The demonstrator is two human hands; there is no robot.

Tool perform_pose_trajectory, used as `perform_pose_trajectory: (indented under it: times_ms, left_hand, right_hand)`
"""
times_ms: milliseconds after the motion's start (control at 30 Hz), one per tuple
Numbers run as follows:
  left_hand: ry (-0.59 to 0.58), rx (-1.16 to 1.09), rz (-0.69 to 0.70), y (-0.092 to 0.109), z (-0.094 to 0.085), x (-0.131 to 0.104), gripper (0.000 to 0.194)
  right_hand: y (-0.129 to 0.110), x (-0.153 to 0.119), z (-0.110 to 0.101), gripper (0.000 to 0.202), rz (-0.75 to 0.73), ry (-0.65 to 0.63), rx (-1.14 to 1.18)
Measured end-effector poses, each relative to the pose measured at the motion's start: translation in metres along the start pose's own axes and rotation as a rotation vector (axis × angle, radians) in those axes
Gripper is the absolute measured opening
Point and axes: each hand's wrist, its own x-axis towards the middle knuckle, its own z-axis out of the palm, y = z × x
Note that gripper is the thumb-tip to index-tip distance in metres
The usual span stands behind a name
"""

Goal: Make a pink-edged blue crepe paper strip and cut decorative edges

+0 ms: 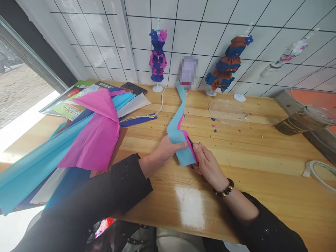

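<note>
A long light blue paper strip [174, 123] lies over a pink strip [193, 154], whose edge shows along the right side. My left hand [168, 148] pinches the layered strips near their lower end, thumb on top. Dark scissors [190, 141] are in my right hand [208, 162], their blades at the pink edge beside my left thumb. The handles are mostly hidden by my fingers. The far end of the strip reaches a blurred upright object [188, 70] by the wall.
Pink [101, 140] and blue crepe paper is piled at the left over magazines [70, 108]. Decorated stands [158, 56] line the tiled wall. A clear round lid [227, 112], paper scraps, a drink cup [296, 122] and a tape roll [324, 173] are on the right.
</note>
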Motion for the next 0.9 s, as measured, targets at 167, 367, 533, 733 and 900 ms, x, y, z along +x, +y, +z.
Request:
perform_pose_trajectory:
  times_ms: [167, 367, 533, 733, 900]
  left_hand:
    - [-0.008, -0.008, -0.002, 0.001, 0.001, 0.000, 0.038]
    - [-0.026, 0.005, -0.011, 0.000, -0.002, 0.000, 0.040]
    - [-0.019, 0.000, -0.057, 0.004, 0.002, -0.002, 0.039]
    - [0.046, -0.096, -0.036, 0.009, 0.004, -0.002, 0.025]
    - [0.043, -0.124, -0.034, 0.009, -0.002, 0.002, 0.025]
  right_hand:
    - [0.001, 0.000, -0.002, 0.033, -0.011, -0.009, -0.004]
    - [0.003, 0.000, -0.003, 0.033, -0.035, -0.006, -0.037]
    - [0.007, 0.001, -0.004, 0.031, -0.086, 0.014, -0.100]
    - [0.013, 0.002, -0.006, 0.032, -0.124, 0.006, -0.152]
    - [0.013, -0.002, -0.004, 0.034, -0.119, -0.031, -0.147]
